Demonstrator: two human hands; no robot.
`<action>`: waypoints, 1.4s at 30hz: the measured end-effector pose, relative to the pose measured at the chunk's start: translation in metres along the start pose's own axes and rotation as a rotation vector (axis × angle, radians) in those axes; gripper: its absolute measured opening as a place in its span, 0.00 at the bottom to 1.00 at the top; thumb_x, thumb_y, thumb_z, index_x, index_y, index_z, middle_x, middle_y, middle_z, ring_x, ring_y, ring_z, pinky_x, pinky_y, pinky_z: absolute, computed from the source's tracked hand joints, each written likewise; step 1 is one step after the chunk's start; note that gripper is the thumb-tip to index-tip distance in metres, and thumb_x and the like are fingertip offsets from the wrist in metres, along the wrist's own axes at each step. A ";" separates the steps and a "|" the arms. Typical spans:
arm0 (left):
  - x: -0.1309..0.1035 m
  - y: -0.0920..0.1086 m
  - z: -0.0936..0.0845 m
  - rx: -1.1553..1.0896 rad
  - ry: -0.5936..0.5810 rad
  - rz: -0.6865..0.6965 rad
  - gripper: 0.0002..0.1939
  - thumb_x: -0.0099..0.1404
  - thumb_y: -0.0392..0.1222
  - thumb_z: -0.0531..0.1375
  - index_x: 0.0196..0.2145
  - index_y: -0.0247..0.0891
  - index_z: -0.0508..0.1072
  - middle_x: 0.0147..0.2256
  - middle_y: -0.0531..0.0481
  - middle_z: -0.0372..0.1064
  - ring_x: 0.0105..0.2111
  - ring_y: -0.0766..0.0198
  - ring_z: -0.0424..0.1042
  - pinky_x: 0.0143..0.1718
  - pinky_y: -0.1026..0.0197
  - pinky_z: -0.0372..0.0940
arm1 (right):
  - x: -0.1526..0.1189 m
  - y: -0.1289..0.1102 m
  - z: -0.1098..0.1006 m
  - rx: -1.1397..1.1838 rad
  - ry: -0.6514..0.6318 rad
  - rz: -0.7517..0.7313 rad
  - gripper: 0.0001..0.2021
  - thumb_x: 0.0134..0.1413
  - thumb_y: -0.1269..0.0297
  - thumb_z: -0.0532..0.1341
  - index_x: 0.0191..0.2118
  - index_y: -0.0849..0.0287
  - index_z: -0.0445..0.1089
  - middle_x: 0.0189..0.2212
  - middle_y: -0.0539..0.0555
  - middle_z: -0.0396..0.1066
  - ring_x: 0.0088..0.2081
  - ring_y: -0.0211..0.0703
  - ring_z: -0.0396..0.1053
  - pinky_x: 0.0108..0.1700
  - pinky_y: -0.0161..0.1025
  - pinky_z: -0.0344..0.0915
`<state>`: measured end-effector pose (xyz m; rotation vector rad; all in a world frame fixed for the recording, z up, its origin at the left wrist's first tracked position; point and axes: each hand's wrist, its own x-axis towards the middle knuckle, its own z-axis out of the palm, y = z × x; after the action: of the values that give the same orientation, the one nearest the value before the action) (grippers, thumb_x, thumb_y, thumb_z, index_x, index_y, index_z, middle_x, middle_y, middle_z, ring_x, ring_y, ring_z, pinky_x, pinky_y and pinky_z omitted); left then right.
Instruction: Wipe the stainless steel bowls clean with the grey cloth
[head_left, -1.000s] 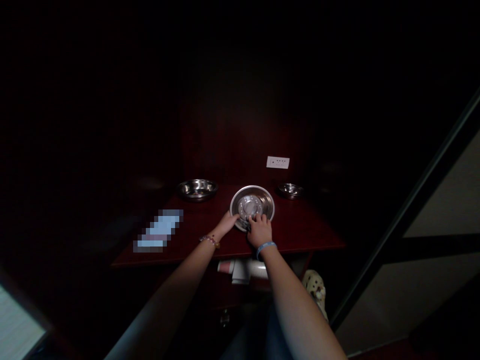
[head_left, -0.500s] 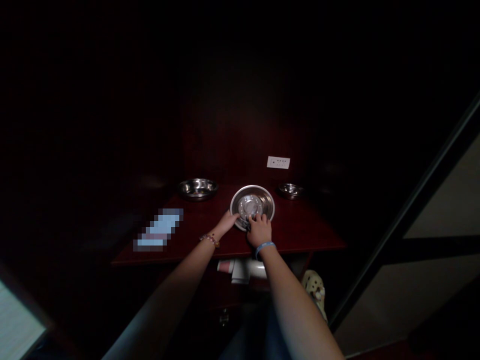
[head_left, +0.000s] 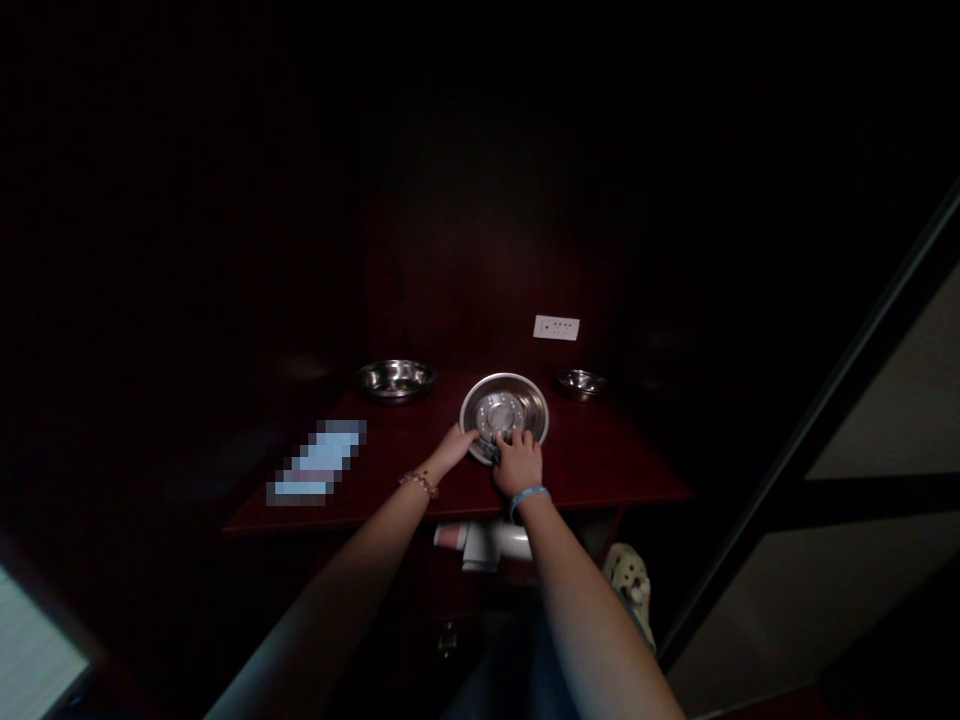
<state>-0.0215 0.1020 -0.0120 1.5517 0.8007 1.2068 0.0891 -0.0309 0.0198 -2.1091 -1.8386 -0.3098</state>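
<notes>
A steel bowl [head_left: 534, 405] is tilted toward me at the middle of the dark red desk [head_left: 405, 480]. My left hand [head_left: 452, 450] grips its lower left rim, thumb on the inside. My right hand [head_left: 519, 462] reaches over the bowl's lower edge, fingers bent down inside it, beside a small dark thing I cannot make out. Whether these fingers hold anything is hidden. A wider steel bowl [head_left: 396, 380] rests at the back left, with small things in it, and a smaller steel bowl [head_left: 581, 383] at the back right.
A pixelated light blue patch [head_left: 319, 465] covers something on the desk's left. A white socket plate [head_left: 556, 328] is on the back wall. Below the desk edge are a pink and white cup [head_left: 450, 537] and white items. A pale clog [head_left: 630, 580] shows at the lower right.
</notes>
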 end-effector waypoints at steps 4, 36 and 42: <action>0.001 -0.005 0.000 0.003 0.008 0.012 0.17 0.51 0.33 0.58 0.41 0.30 0.74 0.40 0.43 0.77 0.43 0.55 0.75 0.50 0.54 0.66 | -0.001 0.001 -0.002 0.001 -0.016 -0.022 0.28 0.54 0.65 0.57 0.62 0.54 0.60 0.58 0.61 0.61 0.58 0.55 0.54 0.54 0.48 0.52; 0.004 -0.009 0.001 0.025 0.031 0.074 0.17 0.52 0.34 0.59 0.41 0.32 0.74 0.42 0.44 0.77 0.46 0.55 0.73 0.54 0.52 0.64 | 0.002 0.007 -0.005 0.033 -0.064 -0.052 0.28 0.54 0.64 0.57 0.62 0.52 0.60 0.58 0.56 0.63 0.58 0.50 0.55 0.55 0.44 0.54; 0.009 -0.018 -0.001 0.038 0.037 0.067 0.16 0.53 0.33 0.58 0.41 0.31 0.74 0.43 0.43 0.77 0.45 0.55 0.74 0.55 0.52 0.63 | 0.002 0.022 -0.012 0.075 -0.113 -0.156 0.22 0.56 0.64 0.55 0.57 0.48 0.66 0.56 0.50 0.68 0.57 0.44 0.60 0.58 0.42 0.52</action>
<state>-0.0185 0.1156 -0.0259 1.6017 0.8052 1.2784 0.1119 -0.0364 0.0297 -1.9747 -2.0511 -0.1574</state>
